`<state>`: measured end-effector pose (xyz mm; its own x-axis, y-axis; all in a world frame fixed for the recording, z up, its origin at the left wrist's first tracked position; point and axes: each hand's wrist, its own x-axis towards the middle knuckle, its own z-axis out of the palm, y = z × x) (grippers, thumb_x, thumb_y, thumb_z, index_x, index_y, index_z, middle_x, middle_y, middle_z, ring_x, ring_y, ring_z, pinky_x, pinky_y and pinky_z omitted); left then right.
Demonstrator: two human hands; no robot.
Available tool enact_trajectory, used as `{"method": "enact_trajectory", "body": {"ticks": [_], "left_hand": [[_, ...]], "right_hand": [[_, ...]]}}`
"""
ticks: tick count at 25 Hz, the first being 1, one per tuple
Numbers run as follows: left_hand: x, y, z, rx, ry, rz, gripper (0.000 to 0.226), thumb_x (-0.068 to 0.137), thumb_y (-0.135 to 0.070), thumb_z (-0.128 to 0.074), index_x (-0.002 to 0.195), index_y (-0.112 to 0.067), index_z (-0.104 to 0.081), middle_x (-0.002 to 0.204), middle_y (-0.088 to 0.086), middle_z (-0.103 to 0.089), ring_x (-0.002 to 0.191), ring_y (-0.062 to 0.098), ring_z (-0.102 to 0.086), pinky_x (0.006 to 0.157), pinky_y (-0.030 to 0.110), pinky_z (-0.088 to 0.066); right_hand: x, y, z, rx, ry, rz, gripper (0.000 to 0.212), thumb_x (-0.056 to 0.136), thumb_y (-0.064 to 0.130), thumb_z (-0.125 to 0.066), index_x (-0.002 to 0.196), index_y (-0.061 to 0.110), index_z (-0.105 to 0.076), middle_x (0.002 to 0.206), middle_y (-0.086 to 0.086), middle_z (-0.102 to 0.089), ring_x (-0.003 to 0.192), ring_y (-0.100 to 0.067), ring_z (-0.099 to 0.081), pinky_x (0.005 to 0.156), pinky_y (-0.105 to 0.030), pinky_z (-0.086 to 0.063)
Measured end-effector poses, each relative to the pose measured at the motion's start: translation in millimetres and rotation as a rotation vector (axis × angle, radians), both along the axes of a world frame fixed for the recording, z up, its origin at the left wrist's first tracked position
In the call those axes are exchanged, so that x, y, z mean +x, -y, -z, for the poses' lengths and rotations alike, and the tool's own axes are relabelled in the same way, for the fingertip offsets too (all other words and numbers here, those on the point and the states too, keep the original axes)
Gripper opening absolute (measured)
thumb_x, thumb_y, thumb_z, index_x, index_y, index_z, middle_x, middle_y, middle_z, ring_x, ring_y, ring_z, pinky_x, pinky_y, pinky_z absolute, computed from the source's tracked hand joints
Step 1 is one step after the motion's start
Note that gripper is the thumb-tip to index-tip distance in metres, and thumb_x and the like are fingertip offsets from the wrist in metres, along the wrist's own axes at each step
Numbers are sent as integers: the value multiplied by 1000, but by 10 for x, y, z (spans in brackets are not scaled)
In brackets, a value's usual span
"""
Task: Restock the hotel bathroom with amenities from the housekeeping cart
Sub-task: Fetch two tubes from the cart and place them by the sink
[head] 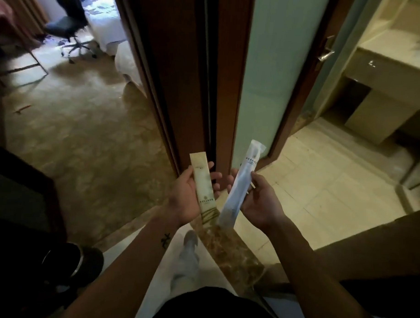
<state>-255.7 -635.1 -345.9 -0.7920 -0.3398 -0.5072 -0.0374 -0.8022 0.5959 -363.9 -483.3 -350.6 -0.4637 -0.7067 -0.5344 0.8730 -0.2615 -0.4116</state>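
Observation:
My left hand (186, 196) grips a long beige amenity sachet (203, 187) with printed lettering, held upright in front of me. A long translucent white amenity packet (239, 186), tilted to the right at its top, is held in my right hand (260, 201). Both hands are close together at the centre of the view, above a brown marble threshold strip (227, 245). The bathroom vanity counter (395, 65) is at the upper right, beyond the tiled bathroom floor (322, 186).
A brown door frame and an open frosted-glass door (266, 72) with a metal handle (325, 54) stand straight ahead. The bedroom at left has carpet, a bed (108, 29) and a black office chair (66, 25). A dark cart or furniture edge (24, 200) is at lower left.

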Motion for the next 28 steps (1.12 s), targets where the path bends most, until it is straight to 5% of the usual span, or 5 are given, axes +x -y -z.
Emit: {"method": "enact_trajectory", "body": {"ticks": [3, 7, 10, 21, 28], "left_hand": [[-661, 187, 102, 27, -13, 114, 49, 105, -46, -33, 131, -12, -57, 95, 11, -68, 75, 23, -61, 73, 37, -46], [-1699, 499, 240, 95, -24, 239, 46, 104, -46, -38, 128, -14, -60, 95, 10, -70, 77, 23, -58, 74, 37, -46], [-2507, 674, 237, 48, -19, 352, 45, 104, -44, -36, 122, -14, -65, 94, 9, -70, 76, 22, -58, 73, 37, -45], [-4820, 673, 74, 15, -35, 765, 49, 105, -45, -32, 124, -14, -64, 95, 9, -70, 78, 21, -57, 73, 36, -46], [-6369, 92, 290, 28, -29, 828, 49, 105, -45, -32, 127, -13, -63, 96, 8, -71, 77, 20, -58, 71, 35, -47]], "right_hand": [[-497, 100, 97, 121, -59, 102, 36, 106, 31, -42, 122, 7, -63, 91, -7, -78, 91, -22, -72, 82, -37, -57], [-1240, 294, 289, 235, -33, 230, 35, 100, 29, -55, 123, 5, -67, 125, -13, -69, 113, -27, -65, 112, -42, -43], [-1803, 425, 282, 202, 15, 389, 34, 102, 26, -50, 123, 4, -65, 137, -11, -64, 124, -26, -62, 110, -42, -44], [-3470, 389, -6, 165, -14, 749, 35, 105, 26, -43, 128, 6, -59, 124, -11, -72, 116, -25, -67, 95, -40, -52], [-4952, -173, 274, 124, 13, 863, 33, 105, 25, -45, 119, 2, -64, 124, -12, -72, 118, -26, -65, 104, -41, -49]]}}
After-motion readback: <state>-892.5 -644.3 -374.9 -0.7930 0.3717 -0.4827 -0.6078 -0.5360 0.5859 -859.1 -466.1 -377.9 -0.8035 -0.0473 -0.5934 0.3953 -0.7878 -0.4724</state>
